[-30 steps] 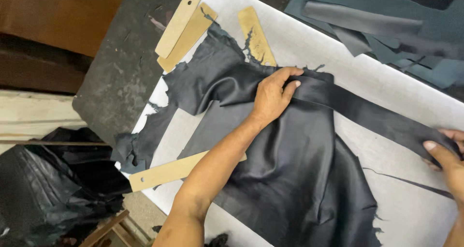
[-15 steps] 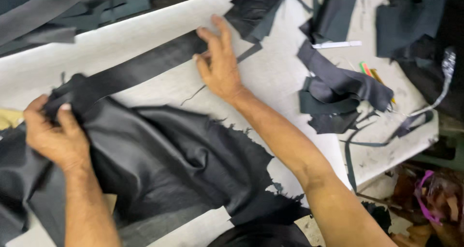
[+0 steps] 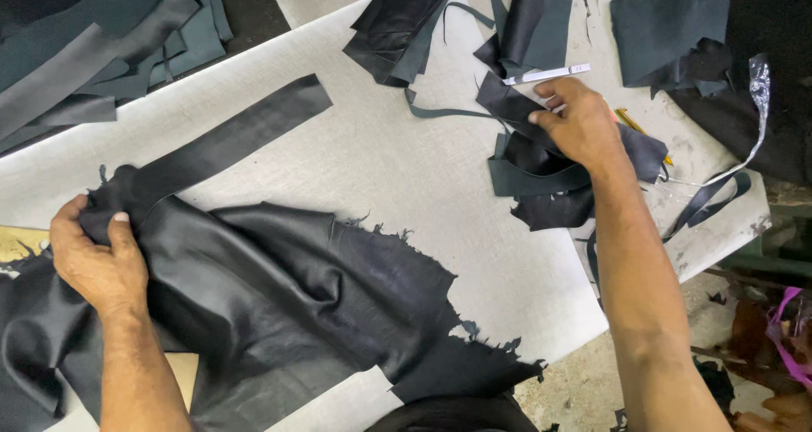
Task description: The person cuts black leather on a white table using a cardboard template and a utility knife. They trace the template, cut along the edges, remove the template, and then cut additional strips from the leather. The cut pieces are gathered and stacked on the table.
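The left hand (image 3: 97, 258) sits at about eight o'clock in the view, its fingers curled shut on a bunched fold of the big black leather hide (image 3: 296, 305), with the thumb pressed on top. The hide spreads from that grip toward five o'clock across the pale desk (image 3: 406, 170); its ragged edge ends near the desk's front rim, and its left part runs out of the picture. A long black leather strip (image 3: 228, 140) reaches from the gripped fold up toward eleven o'clock and lies flat on the desk.

The right hand (image 3: 579, 127), at about two o'clock, rests on a heap of dark leather offcuts (image 3: 541, 178). Its fingers bend downward and its thumb points left; whether it grips a scrap or only presses on the heap cannot be told, since the fingertips are hidden behind the knuckles. Just above it lies a thin white pen-like tool (image 3: 545, 74). Something yellow and pencil-like (image 3: 630, 119) peeks from under the wrist, mostly covered.

More dark leather pieces (image 3: 93, 51) are stacked at ten o'clock, cut off by the frame. A tan cardboard pattern (image 3: 17, 242) shows at nine o'clock, largely buried under the hide.
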